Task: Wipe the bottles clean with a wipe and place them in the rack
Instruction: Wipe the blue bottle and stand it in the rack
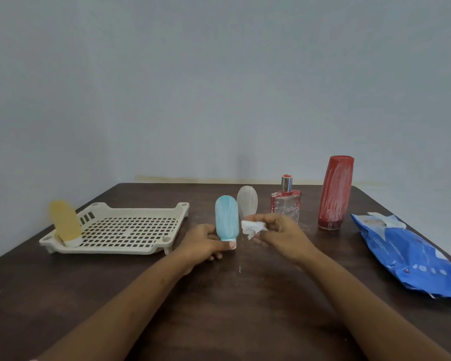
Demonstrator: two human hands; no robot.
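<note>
Head view: bare dark surface (pixel 219 308) between two forearms. Just beyond, left hand (pixel 206 241) curled round the lower, cap end of a pale blue bottle (pixel 227 217), held upright and cap-down. Right hand (pixel 279 234) pinching a crumpled white wipe (pixel 253 227) just beside the bottle's lower right flank, contact too close to call. Off to the right, a blue pack of wipes (pixel 406 254), flap peeled open. To the left, a cream rack (pixel 141 210) with a yellow bottle (pixel 65 222) leaning at its near-left corner. Directly behind the blue bottle, a frosted bottle (pixel 247 201); farther right, a glass perfume bottle (pixel 285 204) and a tall red bottle (pixel 336 194) streaked with white. Main risk from here: a grip low on a smooth body, so a firm sideways stroke likely to tip or twist the bottle out of the fingers and into the frosted one behind, perhaps on into the glass. Second risk: a wad this small skipping the far face, leaving streaks. Third: a careless set-down in the rack toppling the leaning yellow bottle.
</note>
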